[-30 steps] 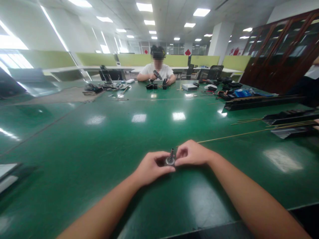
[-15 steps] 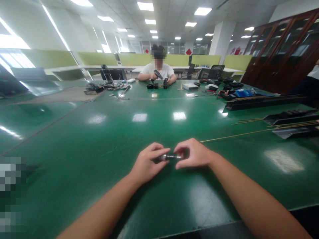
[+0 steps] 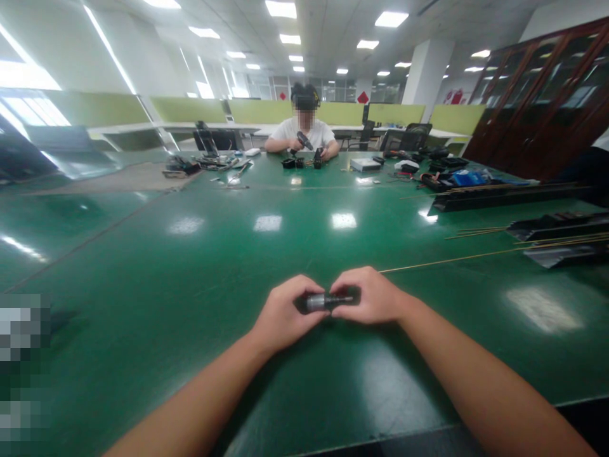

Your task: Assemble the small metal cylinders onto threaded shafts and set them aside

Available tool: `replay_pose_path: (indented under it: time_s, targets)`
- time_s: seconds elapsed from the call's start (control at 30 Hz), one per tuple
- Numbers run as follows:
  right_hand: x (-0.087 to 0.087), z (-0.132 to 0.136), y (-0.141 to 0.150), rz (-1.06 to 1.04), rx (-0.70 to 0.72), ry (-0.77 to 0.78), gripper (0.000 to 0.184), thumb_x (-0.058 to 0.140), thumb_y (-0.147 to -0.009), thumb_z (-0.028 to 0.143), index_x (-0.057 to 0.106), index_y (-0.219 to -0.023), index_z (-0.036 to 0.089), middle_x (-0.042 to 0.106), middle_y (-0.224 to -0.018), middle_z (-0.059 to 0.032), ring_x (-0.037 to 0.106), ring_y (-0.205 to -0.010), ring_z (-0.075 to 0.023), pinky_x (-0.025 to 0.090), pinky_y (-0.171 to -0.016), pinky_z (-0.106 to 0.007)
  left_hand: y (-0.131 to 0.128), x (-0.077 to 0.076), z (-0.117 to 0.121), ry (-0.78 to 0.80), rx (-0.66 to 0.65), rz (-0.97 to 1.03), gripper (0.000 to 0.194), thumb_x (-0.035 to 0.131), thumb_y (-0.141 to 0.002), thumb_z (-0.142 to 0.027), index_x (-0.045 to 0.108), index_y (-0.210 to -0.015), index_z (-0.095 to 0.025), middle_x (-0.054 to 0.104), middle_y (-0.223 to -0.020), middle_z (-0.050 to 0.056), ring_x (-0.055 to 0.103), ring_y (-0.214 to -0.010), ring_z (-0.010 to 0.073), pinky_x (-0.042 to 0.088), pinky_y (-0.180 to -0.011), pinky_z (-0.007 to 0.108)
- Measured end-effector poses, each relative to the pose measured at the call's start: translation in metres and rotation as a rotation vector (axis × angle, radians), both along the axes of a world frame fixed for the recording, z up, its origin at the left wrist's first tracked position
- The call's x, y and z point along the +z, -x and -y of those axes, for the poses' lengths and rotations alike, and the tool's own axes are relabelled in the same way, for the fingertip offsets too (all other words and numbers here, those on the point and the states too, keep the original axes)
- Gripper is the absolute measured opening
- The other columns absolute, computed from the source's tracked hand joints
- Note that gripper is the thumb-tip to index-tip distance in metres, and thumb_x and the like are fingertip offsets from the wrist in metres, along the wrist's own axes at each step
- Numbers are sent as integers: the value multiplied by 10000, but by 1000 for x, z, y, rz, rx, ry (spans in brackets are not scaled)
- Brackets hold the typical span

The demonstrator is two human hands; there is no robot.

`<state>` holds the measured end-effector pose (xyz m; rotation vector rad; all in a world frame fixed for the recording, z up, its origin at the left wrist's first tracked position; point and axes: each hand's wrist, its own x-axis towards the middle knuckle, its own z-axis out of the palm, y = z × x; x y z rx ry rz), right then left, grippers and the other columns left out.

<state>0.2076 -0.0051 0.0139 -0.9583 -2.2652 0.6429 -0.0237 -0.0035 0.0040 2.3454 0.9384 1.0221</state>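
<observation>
A small silvery metal cylinder with a thin stepped shaft (image 3: 316, 303) lies sideways between my hands, just above or on the green table (image 3: 228, 254); I cannot tell which. My left hand (image 3: 281, 315) grips its thick body between thumb and fingers. From the other side, my right hand (image 3: 375, 297) curls thumb and fingers around the dark collar where the shaft begins. The shaft points right, into the hollow of that hand. Its fingertips partly hide the collar.
Behind my right hand runs a thin brass-coloured rod (image 3: 442, 259), reaching toward black metal channels (image 3: 561, 225) at the right. Across the table a person (image 3: 304, 130) in white holds a power drill (image 3: 304, 141). Tools and parts (image 3: 223, 163) clutter the far edge; a pixelated patch covers the lower left.
The metal cylinder has tipped from upright to lying sideways, its shaft now toward the right. My right hand has closed in from apart to around its collar.
</observation>
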Motion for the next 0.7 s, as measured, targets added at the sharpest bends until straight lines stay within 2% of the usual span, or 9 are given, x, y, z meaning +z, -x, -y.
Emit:
replay_pose_path:
  time_s: [0.3,0.7]
  targets:
    - [2,4,3,-7,-2,-10,200,699,-740,227,715,-938,205,740,-904,-31,673,-795,-178,496,-760,-267,-2,1,1,13,-7,5,177,755,-772,-275,673,-897,-180,692,-881,41,642,-793,160,499,-734,274]
    - [-3,3,6,60,7,17,129,692,-754,253,714,-869,198,731,-810,-20,648,-702,-153,457,-665,-239,-3,-1,3,32,-29,11,193,781,-754,-278,679,-887,-182,685,-868,24,636,-790,149,478,-731,262]
